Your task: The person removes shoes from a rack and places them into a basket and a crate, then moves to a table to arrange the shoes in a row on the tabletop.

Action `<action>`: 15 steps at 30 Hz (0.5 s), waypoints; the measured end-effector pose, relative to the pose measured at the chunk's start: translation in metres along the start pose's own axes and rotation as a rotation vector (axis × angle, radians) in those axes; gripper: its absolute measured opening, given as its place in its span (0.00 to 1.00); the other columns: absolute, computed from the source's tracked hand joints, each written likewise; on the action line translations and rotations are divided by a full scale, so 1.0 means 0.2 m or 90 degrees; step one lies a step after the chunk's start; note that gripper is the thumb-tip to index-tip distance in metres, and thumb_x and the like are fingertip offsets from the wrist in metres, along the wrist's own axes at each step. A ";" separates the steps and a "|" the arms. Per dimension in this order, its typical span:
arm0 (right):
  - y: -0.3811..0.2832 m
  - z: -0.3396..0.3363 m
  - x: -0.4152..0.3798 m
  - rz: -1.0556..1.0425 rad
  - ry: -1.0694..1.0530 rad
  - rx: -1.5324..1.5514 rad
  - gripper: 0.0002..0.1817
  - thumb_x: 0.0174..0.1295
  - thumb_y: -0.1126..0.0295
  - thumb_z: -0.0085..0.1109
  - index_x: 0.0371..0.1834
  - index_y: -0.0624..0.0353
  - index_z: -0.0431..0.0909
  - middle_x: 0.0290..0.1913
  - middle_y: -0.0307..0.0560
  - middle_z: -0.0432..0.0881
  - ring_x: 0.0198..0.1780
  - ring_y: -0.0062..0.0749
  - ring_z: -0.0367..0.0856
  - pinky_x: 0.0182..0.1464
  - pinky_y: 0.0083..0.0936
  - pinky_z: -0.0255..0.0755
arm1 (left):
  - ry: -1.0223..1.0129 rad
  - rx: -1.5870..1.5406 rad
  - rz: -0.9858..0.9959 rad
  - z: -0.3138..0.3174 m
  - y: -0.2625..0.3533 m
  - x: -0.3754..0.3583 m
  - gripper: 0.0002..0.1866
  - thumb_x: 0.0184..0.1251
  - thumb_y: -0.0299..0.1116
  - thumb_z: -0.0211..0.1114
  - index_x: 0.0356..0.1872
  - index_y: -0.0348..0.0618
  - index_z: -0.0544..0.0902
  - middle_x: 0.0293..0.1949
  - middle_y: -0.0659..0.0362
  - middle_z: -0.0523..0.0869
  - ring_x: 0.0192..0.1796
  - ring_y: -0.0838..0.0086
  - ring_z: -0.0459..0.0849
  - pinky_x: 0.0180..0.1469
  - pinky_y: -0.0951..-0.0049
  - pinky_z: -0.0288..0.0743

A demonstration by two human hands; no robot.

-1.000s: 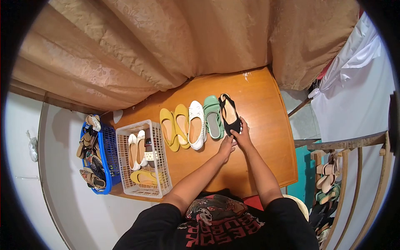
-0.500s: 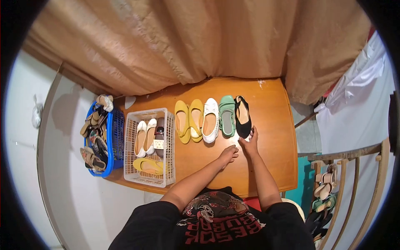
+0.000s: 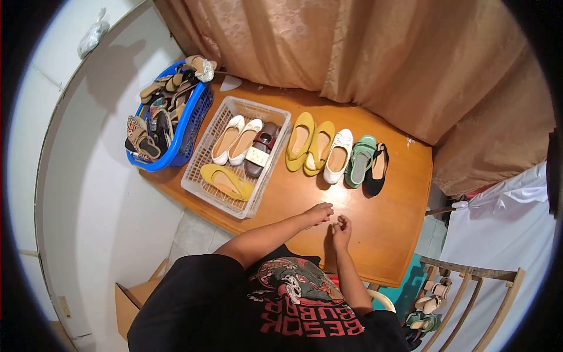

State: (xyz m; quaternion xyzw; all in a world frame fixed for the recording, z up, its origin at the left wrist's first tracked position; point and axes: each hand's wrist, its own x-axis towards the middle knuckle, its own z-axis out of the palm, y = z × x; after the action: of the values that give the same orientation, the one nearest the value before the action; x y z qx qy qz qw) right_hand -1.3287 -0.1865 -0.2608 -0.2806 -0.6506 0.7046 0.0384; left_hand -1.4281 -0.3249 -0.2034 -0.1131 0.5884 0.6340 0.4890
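Ahead of you, a brown curtain (image 3: 275, 41) hangs in folds down to the far edge of the wooden table (image 3: 387, 252). A slatted wooden rack (image 3: 469, 268) stands off to your right. On your left, the blue plastic basket (image 3: 190, 126) is heaped with mixed sandals (image 3: 141, 138), some jutting over its rim, presumably because it is filled past its depth. Beside it, the white plastic basket (image 3: 274, 157) holds a pair of white ballet flats (image 3: 227, 141), brown sandals (image 3: 267, 138) and a single yellow shoe (image 3: 226, 182), which lies crosswise at your end, probably because that is the strip the others leave free.

To the right of that basket runs a row on the table: yellow flats (image 3: 298, 142), a white flat (image 3: 338, 155), a green sandal (image 3: 360, 161) and, last on the right, a black slingback (image 3: 375, 170) with its toe toward you. They sit close together, openings upward, which seems to keep each one easy to see and leaves bare wood on your side.

Over that wood is your left hand (image 3: 318, 215), fingers loosely bent, gripping nothing. Your right hand (image 3: 341, 230) is just beside it, fingers half curled, with nothing visible in it. Both are apart from the row; whether either rests on the tabletop, I cannot tell
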 end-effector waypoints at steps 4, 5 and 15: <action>0.05 0.21 -0.15 -0.011 -0.092 0.010 0.18 0.66 0.79 0.53 0.60 0.62 0.70 0.54 0.47 0.78 0.57 0.31 0.77 0.60 0.26 0.70 | -0.040 0.014 0.001 -0.14 -0.06 -0.11 0.32 0.74 0.39 0.53 0.76 0.42 0.58 0.59 0.59 0.79 0.52 0.76 0.80 0.38 0.80 0.69; 0.04 0.27 -0.18 -0.028 -0.114 0.033 0.18 0.67 0.78 0.53 0.60 0.62 0.70 0.54 0.47 0.78 0.56 0.31 0.77 0.60 0.26 0.70 | -0.040 0.011 0.001 -0.18 -0.07 -0.14 0.32 0.74 0.39 0.53 0.76 0.42 0.58 0.59 0.59 0.79 0.52 0.76 0.80 0.38 0.80 0.69; -0.30 0.84 -0.33 -0.105 -0.036 -0.064 0.19 0.69 0.78 0.52 0.62 0.61 0.67 0.52 0.47 0.75 0.52 0.28 0.75 0.52 0.25 0.74 | -0.076 -0.021 0.262 -0.53 0.16 -0.73 0.27 0.75 0.29 0.53 0.74 0.39 0.62 0.58 0.56 0.79 0.53 0.77 0.79 0.51 0.77 0.75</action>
State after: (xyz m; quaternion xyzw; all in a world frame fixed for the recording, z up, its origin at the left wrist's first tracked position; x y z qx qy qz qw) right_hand -1.3663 -0.3548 -0.1823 -0.2076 -0.7071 0.6730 0.0634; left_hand -1.4260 -0.4811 -0.1088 0.0390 0.5587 0.7356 0.3811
